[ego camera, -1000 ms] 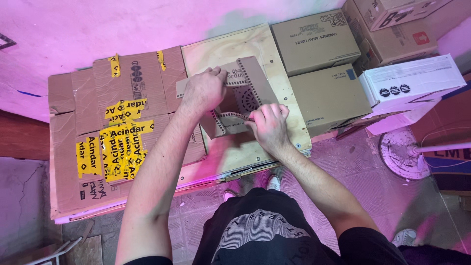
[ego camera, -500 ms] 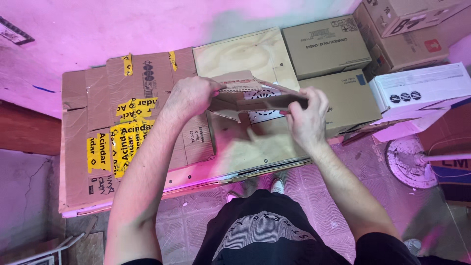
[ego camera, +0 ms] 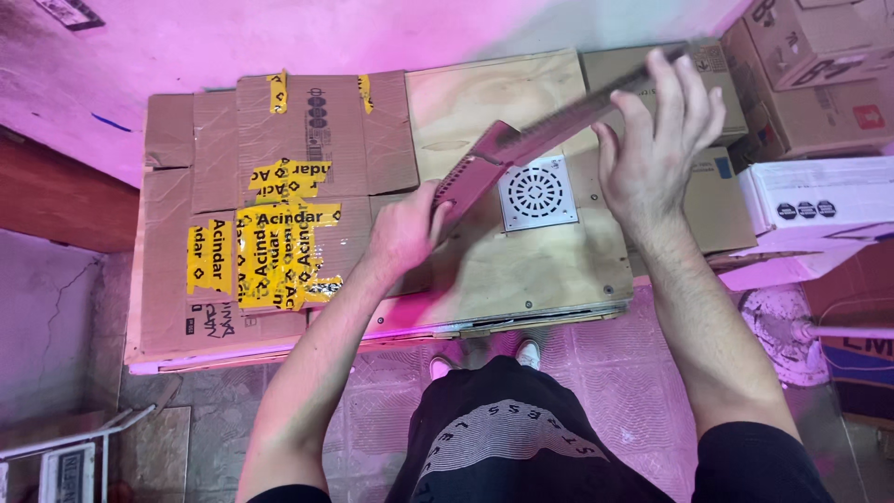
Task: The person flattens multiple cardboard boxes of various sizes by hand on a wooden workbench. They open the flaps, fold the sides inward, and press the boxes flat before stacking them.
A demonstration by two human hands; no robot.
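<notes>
the left hand [ego camera: 405,228] was found closed around the lower end of a flat cardboard piece [ego camera: 549,130], fingers curled over its edge. the right hand [ego camera: 656,154] was seen pressed against the upper end of the same piece, fingers spread and extended along its far side, thumb on the near side. the cardboard piece was held edge-on to the camera, tilted, raised above the counter [ego camera: 577,270] and running from lower left to upper right between the two hands. directly beneath it, a square metal drain grate [ego camera: 536,193] with a round perforated pattern was noted lying flat on the plywood surface of the counter. to the left, flattened cardboard sheets [ego camera: 279,168] patched with yellow printed tape [ego camera: 275,256] were observed covering the rest of the counter. closed cardboard boxes [ego camera: 717,200] were recorded just beyond the right hand, with a white box [ego camera: 819,200] beside them at the right edge. tiled floor [ego camera: 596,373] and the tips of the person's shoes [ego camera: 528,353] were visible below the counter edge.
</notes>
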